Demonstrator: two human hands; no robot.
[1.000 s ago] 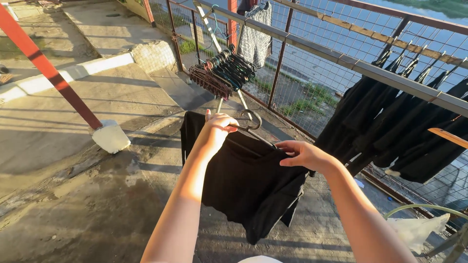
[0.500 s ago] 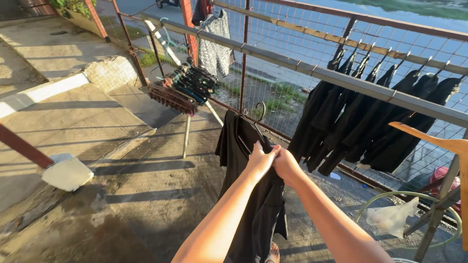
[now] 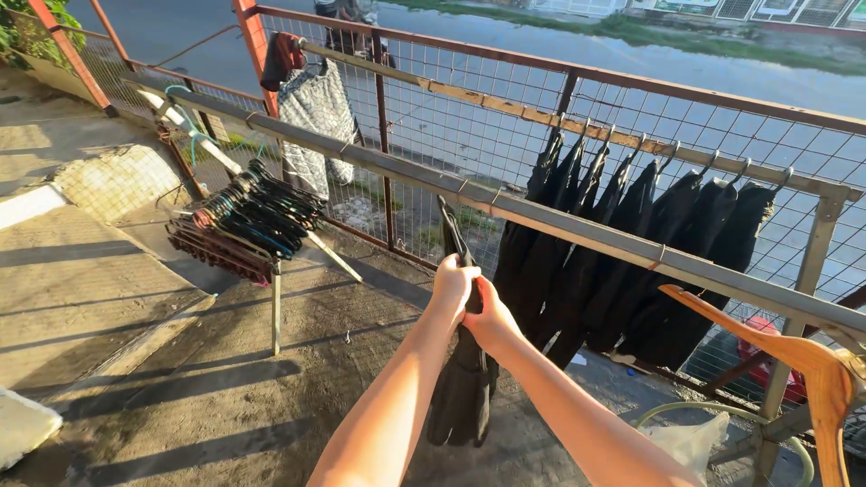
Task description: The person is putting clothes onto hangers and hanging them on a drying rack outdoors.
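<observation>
Black garment point(image 3: 462, 388) hangs mid-scene from both hands, left hand point(image 3: 452, 285) and right hand point(image 3: 487, 316) closed on its top, touching. Just beyond runs a metal rail point(image 3: 379, 167). Farther right, dark clothes point(image 3: 631, 252) hang along the fence point(image 3: 469, 99); hangers point(image 3: 248, 221) are stacked left.

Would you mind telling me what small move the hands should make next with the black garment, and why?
Probably lift it a little and hook it over the grey rail. Both the left hand and right hand grip the black garment just below that rail, with its top end reaching up to the rail, beside a row of hung dark garments.
</observation>
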